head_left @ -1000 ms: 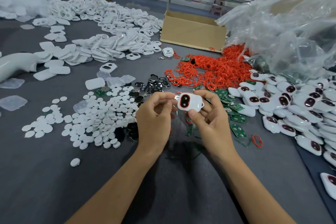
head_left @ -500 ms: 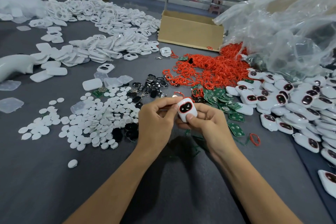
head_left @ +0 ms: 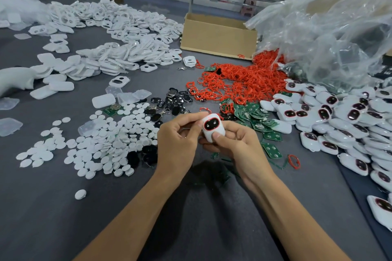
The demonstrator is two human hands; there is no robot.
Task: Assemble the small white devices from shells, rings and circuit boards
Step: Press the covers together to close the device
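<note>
A small white device (head_left: 212, 127) with a red-rimmed dark window stands upright between both hands above the grey table. My left hand (head_left: 178, 142) pinches its upper left edge with thumb and forefinger. My right hand (head_left: 235, 146) cups it from below and behind, thumb pressed on its lower front. Red rings (head_left: 237, 82) are heaped behind it, green circuit boards (head_left: 254, 116) lie just to the right, and white shells (head_left: 118, 36) cover the far left of the table.
Finished white devices (head_left: 343, 121) pile up at the right. White round discs (head_left: 101, 144) and black parts (head_left: 174, 101) lie left of my hands. A cardboard box (head_left: 218, 36) and crumpled clear plastic bags (head_left: 331, 27) stand at the back right.
The device has been turned from lying sideways to standing upright and brought lower and closer. My right thumb now presses its lower front; my left fingers stay pinched at its edge.
</note>
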